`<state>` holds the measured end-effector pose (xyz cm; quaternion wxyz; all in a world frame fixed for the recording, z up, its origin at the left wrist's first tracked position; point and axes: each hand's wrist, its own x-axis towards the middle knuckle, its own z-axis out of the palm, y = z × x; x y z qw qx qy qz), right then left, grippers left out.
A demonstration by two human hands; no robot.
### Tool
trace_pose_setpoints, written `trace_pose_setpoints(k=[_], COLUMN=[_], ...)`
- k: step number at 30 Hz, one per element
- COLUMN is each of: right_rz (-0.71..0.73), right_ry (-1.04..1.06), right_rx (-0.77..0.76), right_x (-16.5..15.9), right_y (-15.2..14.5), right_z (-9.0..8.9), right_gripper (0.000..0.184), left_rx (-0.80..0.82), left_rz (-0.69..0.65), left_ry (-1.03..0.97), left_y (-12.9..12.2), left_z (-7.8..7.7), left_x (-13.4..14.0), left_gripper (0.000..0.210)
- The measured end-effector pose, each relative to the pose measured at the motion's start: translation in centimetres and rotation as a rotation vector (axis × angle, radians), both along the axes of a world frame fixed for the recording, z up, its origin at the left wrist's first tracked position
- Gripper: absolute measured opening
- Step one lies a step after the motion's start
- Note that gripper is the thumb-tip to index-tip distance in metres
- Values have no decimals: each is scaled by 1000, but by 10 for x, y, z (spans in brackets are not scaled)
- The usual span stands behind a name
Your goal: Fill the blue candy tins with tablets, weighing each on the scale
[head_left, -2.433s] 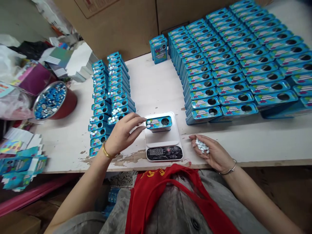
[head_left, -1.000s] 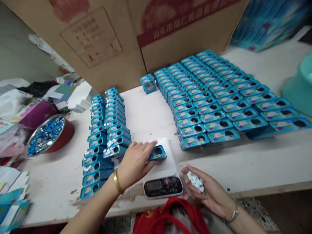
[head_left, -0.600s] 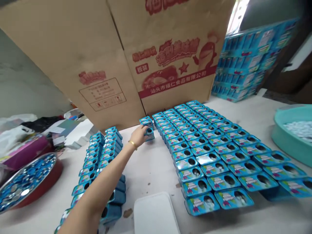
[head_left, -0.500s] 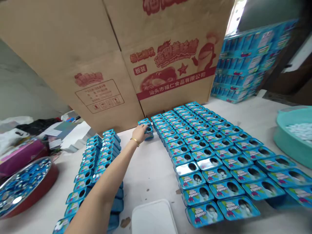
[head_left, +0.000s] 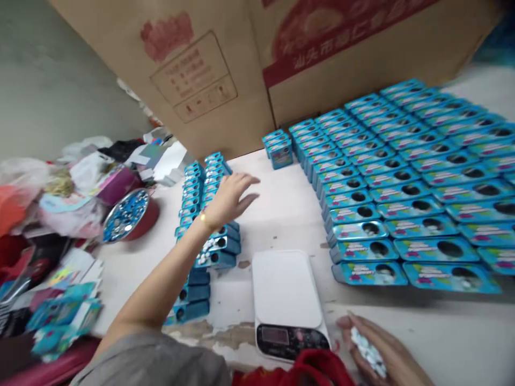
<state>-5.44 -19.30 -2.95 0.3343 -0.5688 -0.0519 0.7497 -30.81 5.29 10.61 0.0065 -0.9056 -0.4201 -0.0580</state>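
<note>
My left hand (head_left: 229, 199), with a gold bracelet at the wrist, hovers over the left rows of blue boxes (head_left: 192, 201). Its fingers are spread and hold nothing. At the bottom right my right hand (head_left: 392, 343) is cupped around a heap of small white candies (head_left: 368, 351). Between the arms lies a white kitchen scale (head_left: 286, 289) with a dark display panel. Loose white candies (head_left: 208, 251) sit on one of the left boxes, below my left wrist.
Tight rows of blue boxes (head_left: 406, 190) with round openings fill the right side. A short stack of boxes (head_left: 280, 153) stands by the big carton (head_left: 225, 64). At left are a red bowl (head_left: 147, 219) of shiny blue pieces and piled bags (head_left: 88, 171).
My left hand has let go of the small stack by the carton and moved back toward me. The view has tilted down and left, bringing the whole scale and my right hand into sight.
</note>
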Motion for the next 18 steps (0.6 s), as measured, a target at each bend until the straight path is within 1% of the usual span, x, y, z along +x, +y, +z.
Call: trace_pose_setpoints(k=[2, 3, 4, 5, 7, 9, 10, 11, 12, 14, 18], right_rz=[2, 17, 27, 32, 43, 50, 50, 47, 41, 26, 0], right_ry=[15, 19, 24, 32, 55, 71, 78, 86, 94, 116, 153], right_rx=[9, 35, 64, 94, 151, 200, 215, 225, 231, 241, 284], right_x=[-2, -2, -2, -2, -1, 0, 0, 0, 1, 1, 2], right_y=[-2, -2, -3, -4, -6, -8, -9, -10, -10, -10, -8], right_z=[4, 5, 6, 7, 6, 5, 4, 3, 2, 0, -1], right_gripper=[42, 43, 44, 44, 41, 38, 36, 34, 33, 32, 31], left_rx=[-58, -70, -59, -34, 27, 72, 85, 97, 105, 95, 1], left_rz=[47, 83, 126, 182, 282, 341, 349, 347, 333, 277, 113], left_ry=[52, 95, 143, 196, 297, 371, 392, 399, 392, 358, 289], left_y=[-63, -92, -117, -138, -166, -179, -182, -183, -184, -186, -189], left_z=[12, 13, 10, 4, -14, -30, -35, -37, -36, -25, 7], left_x=[-27, -39, -51, -61, -76, -83, -83, -81, -76, -61, -15], left_gripper=[26, 26, 28, 29, 28, 20, 16, 13, 13, 15, 23])
